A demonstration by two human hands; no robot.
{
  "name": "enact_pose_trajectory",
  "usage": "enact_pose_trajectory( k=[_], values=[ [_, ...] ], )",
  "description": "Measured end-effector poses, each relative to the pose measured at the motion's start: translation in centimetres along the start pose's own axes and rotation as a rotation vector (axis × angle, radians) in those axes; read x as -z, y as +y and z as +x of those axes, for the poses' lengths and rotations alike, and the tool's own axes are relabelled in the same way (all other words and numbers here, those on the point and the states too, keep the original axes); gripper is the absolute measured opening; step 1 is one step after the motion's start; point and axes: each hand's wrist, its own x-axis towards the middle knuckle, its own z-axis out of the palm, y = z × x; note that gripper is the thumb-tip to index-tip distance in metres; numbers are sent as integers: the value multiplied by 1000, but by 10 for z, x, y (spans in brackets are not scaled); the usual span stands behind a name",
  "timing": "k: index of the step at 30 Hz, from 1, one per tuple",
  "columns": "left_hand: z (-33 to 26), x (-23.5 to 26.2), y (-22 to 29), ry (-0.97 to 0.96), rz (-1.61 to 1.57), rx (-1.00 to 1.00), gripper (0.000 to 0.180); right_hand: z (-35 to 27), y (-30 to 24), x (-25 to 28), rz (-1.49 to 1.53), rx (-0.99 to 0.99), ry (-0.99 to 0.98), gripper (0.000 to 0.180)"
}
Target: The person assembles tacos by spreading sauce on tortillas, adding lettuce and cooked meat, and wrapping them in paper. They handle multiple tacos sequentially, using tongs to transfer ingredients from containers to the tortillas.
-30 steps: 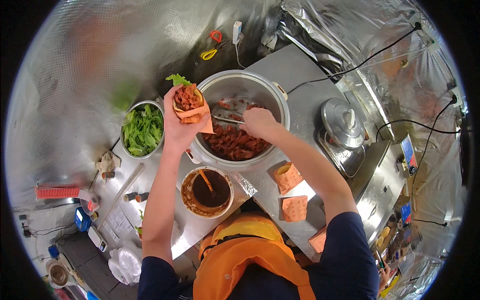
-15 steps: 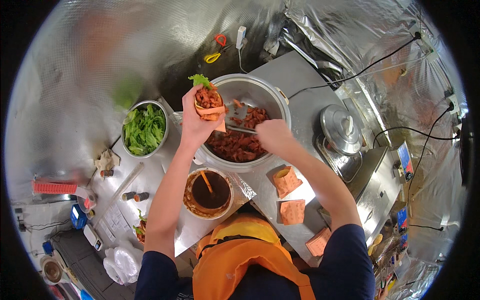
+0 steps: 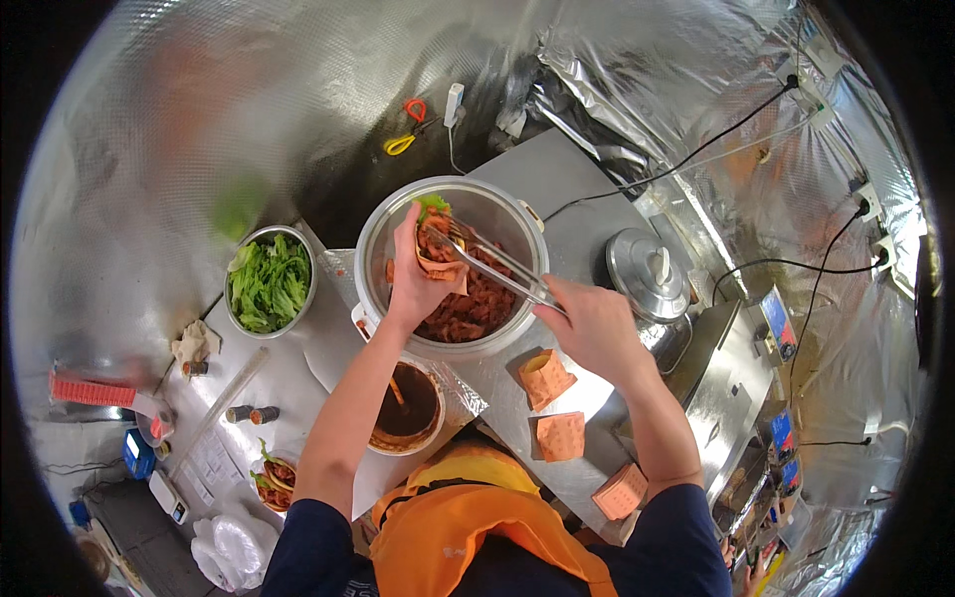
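Observation:
Over a large round pot my left hand is wrapped round a filled flatbread wrap in an orange paper sleeve. Saucy meat strips and a bit of lettuce show at its open top. My right hand grips metal tongs, whose tips press against the meat at the wrap's mouth. Below both hands, more reddish-brown meat lies in the pot. Beside the pot's left side stands a metal bowl of green lettuce.
A tub of dark sauce with an orange handle stands before the pot. To the right lie paper sleeves and a lidded metal pot. Another filled wrap sits at lower left, near clear plastic bags. Scissors hang at the back.
The tongs have come up out of the pot to the wrap's mouth, and my right hand has drawn back toward me. My left hand with the wrap is now over the pot.

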Motion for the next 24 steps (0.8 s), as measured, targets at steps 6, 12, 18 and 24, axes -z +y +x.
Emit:
enact_pose_trajectory(
  k=[6,12,18,24],
  values=[
    [8,2,1,21,236,-186,93,-2,1,22,-115,57,19,41],
    [11,-2,-4,72,10,-4,95,-33,-2,38,-165,63,-45,40],
    [9,1,8,65,38,-8,99,-35,-2,36,-94,62,7,24],
    [3,1,24,55,163,-144,96,-14,-12,28,-109,7,5,21]
  ],
)
